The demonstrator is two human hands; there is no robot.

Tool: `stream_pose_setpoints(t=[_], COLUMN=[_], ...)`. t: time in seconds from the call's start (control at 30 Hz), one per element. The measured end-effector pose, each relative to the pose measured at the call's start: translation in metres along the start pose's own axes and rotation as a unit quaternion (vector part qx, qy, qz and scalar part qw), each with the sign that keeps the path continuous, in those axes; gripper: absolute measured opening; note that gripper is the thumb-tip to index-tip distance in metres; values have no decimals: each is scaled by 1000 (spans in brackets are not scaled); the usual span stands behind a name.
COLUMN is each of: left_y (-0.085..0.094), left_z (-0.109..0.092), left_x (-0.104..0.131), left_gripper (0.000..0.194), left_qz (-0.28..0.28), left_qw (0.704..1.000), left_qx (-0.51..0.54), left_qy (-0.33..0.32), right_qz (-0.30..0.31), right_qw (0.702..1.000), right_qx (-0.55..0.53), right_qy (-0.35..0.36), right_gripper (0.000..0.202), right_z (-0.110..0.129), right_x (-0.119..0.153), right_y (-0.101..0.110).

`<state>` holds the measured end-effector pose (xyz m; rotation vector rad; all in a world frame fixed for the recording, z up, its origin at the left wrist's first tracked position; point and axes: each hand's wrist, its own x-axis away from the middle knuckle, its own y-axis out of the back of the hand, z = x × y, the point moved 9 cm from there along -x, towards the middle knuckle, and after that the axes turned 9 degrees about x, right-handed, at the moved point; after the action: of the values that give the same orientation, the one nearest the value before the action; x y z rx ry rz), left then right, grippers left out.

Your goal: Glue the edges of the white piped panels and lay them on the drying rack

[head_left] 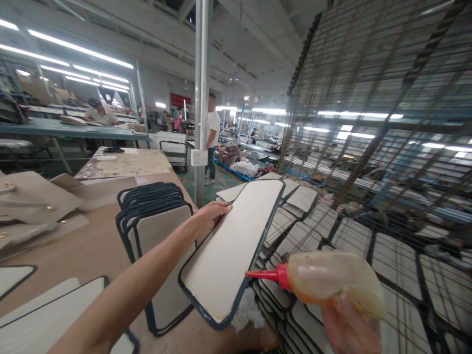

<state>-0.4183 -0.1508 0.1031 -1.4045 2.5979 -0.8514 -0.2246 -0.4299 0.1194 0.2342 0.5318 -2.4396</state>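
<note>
A cream panel with a dark blue rim (236,236) is held up at a tilt in the middle. My left hand (216,212) pinches its upper left edge. In my right hand (348,322), at the lower right, is a translucent squeeze bottle (332,278) with yellowish liquid inside, lying sideways. Its red nozzle (265,275) points left, and the tip is at the panel's right edge. Behind my left forearm stands a stack of similar dark-rimmed panels (165,231).
Many rimmed panels (342,236) lie on the right beside a tilted wire rack (368,88). Beige pieces (33,201) lie on the brown table (99,236) at left. A metal post (201,98) rises ahead; a person (213,132) stands behind it.
</note>
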Motion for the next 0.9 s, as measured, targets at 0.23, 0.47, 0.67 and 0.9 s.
stream_pose_setpoints(t=[0.23, 0.47, 0.67, 0.9], left_y=[10, -2, -53, -88], left_z=[-11, 7, 33, 28], left_x=[-14, -17, 10, 38], left_gripper=[26, 24, 33, 32], left_qz=[-41, -37, 83, 164], left_qw=[999, 998, 996, 986], left_qx=[-1, -19, -27, -29], left_qy=[-18, -39, -5, 21], right_qz=[64, -60, -87, -111], right_qw=[997, 994, 983, 979], right_qx=[-14, -85, -43, -21], right_qy=[-47, 35, 155, 169], right_gripper=[57, 42, 53, 47], right_z=[-32, 9, 39, 41], right_x=[23, -24, -84, -91], right_y=[1, -6, -1, 40])
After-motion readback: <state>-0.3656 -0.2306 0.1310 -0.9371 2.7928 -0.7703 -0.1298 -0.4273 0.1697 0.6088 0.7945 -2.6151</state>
